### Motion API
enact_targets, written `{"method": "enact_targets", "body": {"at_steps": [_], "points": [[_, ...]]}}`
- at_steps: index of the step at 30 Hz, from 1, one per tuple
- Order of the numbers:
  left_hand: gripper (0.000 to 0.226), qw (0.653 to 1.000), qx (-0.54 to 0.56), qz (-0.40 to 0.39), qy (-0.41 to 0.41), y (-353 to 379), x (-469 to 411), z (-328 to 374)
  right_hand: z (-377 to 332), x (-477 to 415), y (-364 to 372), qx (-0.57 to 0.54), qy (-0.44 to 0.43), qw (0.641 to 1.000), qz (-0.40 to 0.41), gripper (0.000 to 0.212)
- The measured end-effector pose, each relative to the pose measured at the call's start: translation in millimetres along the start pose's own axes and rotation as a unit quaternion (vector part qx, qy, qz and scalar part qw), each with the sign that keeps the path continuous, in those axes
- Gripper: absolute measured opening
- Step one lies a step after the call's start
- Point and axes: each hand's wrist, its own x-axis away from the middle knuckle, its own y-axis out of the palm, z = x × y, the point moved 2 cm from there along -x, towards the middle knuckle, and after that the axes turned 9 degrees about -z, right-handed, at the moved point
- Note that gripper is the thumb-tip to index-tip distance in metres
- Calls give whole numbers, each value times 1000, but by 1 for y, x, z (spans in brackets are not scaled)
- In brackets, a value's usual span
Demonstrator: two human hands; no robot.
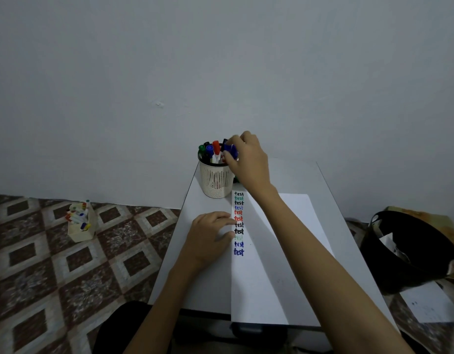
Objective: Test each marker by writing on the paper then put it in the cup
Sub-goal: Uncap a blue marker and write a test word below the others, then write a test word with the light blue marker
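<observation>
**Blue marker going into the cup, paper column nearly a dozen words long**

At the far end of the small white table (348,226), the right hand (248,159) reaches over the perforated cup (215,181) with its fingers pinched around a blue-capped marker (230,148), which sits at the cup's rim among the green, blue, red and dark markers already standing inside. The left hand (208,237) lies flat, fingers relaxed and grasping nothing, pressing the left edge of the paper (269,272).

Eleven "test" words (239,223) run down the paper's left margin in black, green, blue and red, so most of the testing looks done. A green object peeks out behind the cup under the wrist; whether it is an untested marker cannot be told.

Room is tight: the cup stands close to the table's left edge and just beyond the paper's top corner, and the wall rises directly behind. A box of markers (80,222) on the tiled floor and a black bin (410,254) to the right stand well apart.
</observation>
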Motion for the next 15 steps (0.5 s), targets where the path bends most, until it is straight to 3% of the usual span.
{"method": "enact_targets", "body": {"at_steps": [3, 5, 7, 10, 12, 15], "points": [[38, 1000, -1, 1, 1, 0, 0, 1, 12, 4, -7, -43, 42, 996, 58, 24], [39, 1000, 1, -1, 1, 0, 0, 1, 30, 10, -8, -86, 136, 985, 65, 36], [39, 1000, 8, -2, -4, 0, 0, 1, 55, 21, 2, -83, 232, 969, -30, 47], [39, 1000, 12, 0, -6, 0, 1, 0, 82, 46, 24, -17, 260, 937, -231, 51], [40, 1000, 14, -3, -6, 0, 1, 0, 90, 59, 33, -3, 257, 935, -246, 45], [40, 1000, 18, -11, -10, 0, 1, 0, 91, 66, 35, -9, 260, 947, -187, 30]]}}
